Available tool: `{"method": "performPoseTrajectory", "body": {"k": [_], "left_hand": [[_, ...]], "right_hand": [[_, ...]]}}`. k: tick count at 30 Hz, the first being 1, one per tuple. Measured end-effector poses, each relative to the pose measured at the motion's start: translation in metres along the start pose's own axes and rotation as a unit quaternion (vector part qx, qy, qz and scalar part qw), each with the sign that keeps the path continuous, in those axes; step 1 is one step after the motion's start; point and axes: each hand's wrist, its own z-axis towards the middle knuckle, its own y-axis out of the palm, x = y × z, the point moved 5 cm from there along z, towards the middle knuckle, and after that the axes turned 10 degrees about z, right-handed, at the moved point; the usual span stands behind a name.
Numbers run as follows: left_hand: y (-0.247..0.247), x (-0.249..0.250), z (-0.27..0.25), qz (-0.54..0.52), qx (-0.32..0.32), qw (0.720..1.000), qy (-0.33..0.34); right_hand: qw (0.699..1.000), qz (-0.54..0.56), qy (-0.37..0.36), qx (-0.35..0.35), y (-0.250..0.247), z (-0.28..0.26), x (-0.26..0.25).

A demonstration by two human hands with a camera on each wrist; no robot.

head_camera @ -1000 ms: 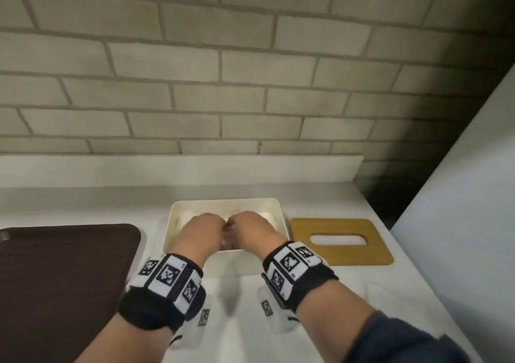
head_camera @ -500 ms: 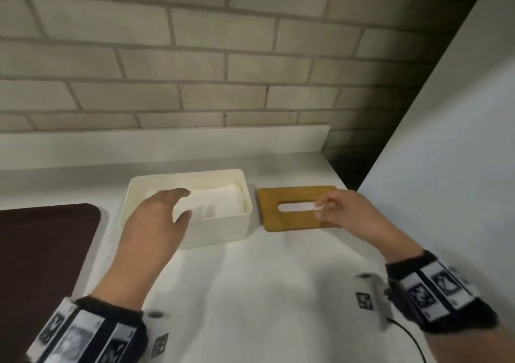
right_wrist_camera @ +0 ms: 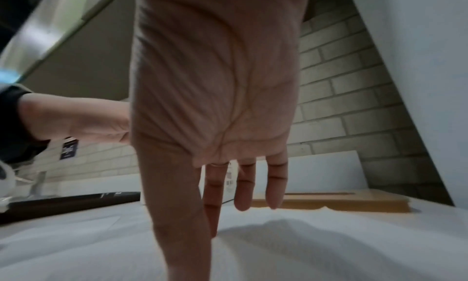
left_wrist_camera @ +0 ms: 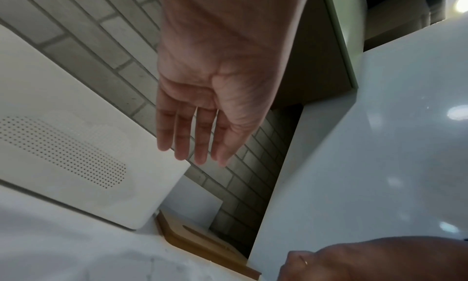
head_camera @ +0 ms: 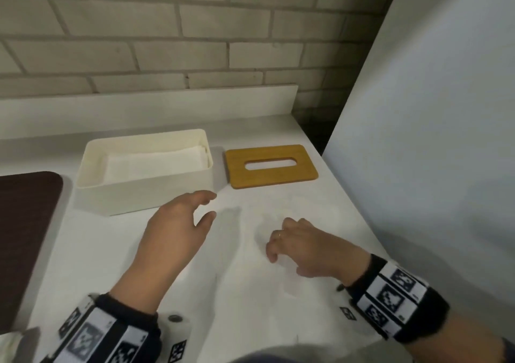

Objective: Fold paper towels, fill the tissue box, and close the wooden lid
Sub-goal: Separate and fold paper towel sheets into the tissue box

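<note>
White desk [head_camera: 139, 251] is stretching out under us, with a brick wall behind and a tall pale panel [head_camera: 446, 139] crowding its right edge. We are holding our left hand [head_camera: 178, 231] and right hand [head_camera: 315, 248] loose and empty over a flat paper towel [head_camera: 250, 293]. The tissue box [head_camera: 145, 195], towels inside, is sitting just left of the wooden lid [head_camera: 270, 180], so a careless reach risks knocking the lid into the panel or creasing the sheet.

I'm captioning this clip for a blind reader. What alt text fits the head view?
Two bare hands, left hand and right hand, hover open and empty over a paper towel spread on a white counter. Behind them, an open white box holds folded towels; its wooden lid lies flat to its right.
</note>
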Motion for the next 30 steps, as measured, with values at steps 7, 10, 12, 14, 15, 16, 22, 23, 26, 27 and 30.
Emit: {"method": "performPoseTrajectory", "body": {"k": [7,10,12,14,15,16,22,23,26,27,30], "left_hand": [[0.013,0.002,-0.004,-0.05,-0.021,0.998,0.022],[0.016,0.005,-0.006,-0.174,-0.019,0.984,0.021],[0.014,0.012,-0.007,-0.295,-0.042,0.954,0.022],[0.012,0.024,-0.006,-0.394,-0.061,0.915,0.06],[0.011,0.031,-0.006,-0.433,-0.068,0.896,0.071],[0.01,0.037,-0.006,-0.465,-0.074,0.879,0.073],[0.005,0.037,-0.006,-0.55,-0.089,0.829,-0.047],[0.005,0.029,-0.005,-0.548,-0.083,0.83,-0.068],[-0.004,-0.003,-0.007,-0.561,-0.042,0.818,-0.117],[-0.011,-0.017,-0.008,-0.548,-0.013,0.827,-0.124],[-0.024,-0.059,-0.01,-0.478,0.04,0.862,-0.165]], "right_hand": [[0.998,-0.055,0.009,-0.027,-0.005,-0.007,0.017],[0.988,0.094,0.105,0.057,-0.046,-0.015,0.027],[0.945,0.25,0.13,0.166,-0.08,-0.025,0.028],[0.85,0.444,0.114,0.261,-0.102,-0.031,0.02],[0.803,0.511,0.099,0.292,-0.109,-0.031,0.016],[0.773,0.547,0.087,0.31,-0.112,-0.028,0.011],[0.722,0.629,0.056,0.282,-0.092,0.01,-0.022],[0.733,0.615,0.061,0.283,-0.088,0.013,-0.022],[0.818,0.469,0.173,0.285,-0.071,0.018,-0.006],[0.857,0.387,0.224,0.257,-0.06,0.018,-0.003],[0.925,0.217,0.278,0.138,-0.016,0.026,-0.013]]}}
